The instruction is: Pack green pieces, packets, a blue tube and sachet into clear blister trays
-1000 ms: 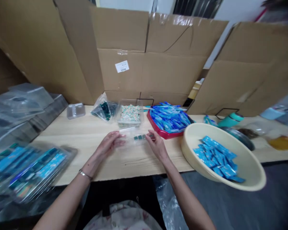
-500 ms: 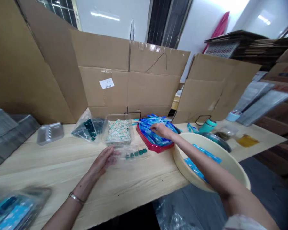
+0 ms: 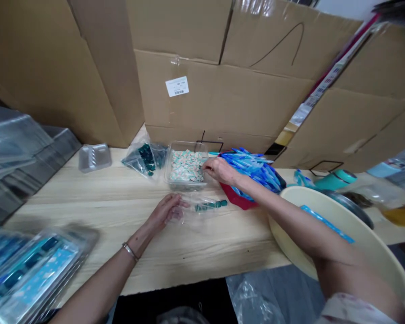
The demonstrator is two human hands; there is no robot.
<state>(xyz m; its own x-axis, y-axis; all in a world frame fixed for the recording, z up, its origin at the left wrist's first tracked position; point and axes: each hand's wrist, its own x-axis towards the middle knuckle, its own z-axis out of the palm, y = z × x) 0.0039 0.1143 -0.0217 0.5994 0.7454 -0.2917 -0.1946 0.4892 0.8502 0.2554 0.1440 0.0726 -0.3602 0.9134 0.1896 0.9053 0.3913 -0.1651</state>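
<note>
My left hand (image 3: 167, 210) grips the near left end of a clear plastic blister tray (image 3: 192, 218) lying on the table. Several dark green pieces (image 3: 211, 205) sit in a row along that tray. With its fingertips pinched, my right hand (image 3: 220, 171) is at the right edge of a clear box (image 3: 186, 185) full of small white, teal and pinkish pieces (image 3: 187, 166). What the fingertips hold, if anything, is too small to make out. Just right of this hand, a red tray (image 3: 238, 198) carries a heap of blue pens (image 3: 256, 168), partly covered by my forearm.
Filled clear packs (image 3: 37, 274) are stacked at the left front, with empty clear trays (image 3: 16, 153) behind them. A bag of green pieces (image 3: 145, 157) lies beside the clear box. A cream basin (image 3: 367, 243) stands right, near a teal bottle (image 3: 337, 180). Cardboard (image 3: 222, 99) walls the back.
My right hand has moved left from over the blue pens to the edge of the clear box. My left hand stays on the blister tray. The view has tilted down.
</note>
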